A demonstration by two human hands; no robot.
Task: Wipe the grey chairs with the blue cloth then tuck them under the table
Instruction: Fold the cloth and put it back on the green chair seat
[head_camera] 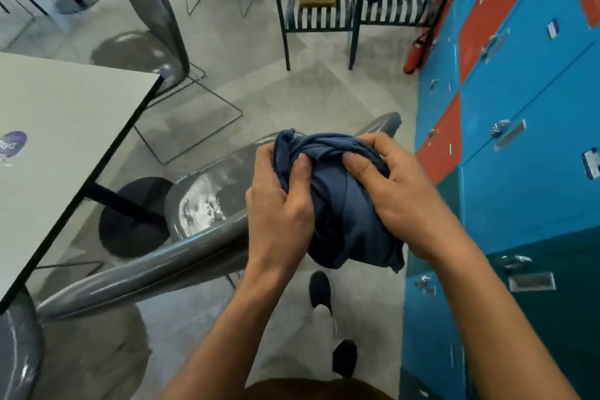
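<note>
Both hands grip the bunched blue cloth (341, 204) in the air between them: the left hand (282, 204) curls round its left side, thumb pressed into the folds, and the right hand (396, 191) pinches the top and right side. Directly below and left of the hands stands a grey chair (207, 201), its seat glossy, pulled out from the surface (65, 140) further left. A second grey chair (149, 19) stands beyond the hands, at the surface's far corner. Blue and red lockers (519, 107) line the right of the hands
</note>
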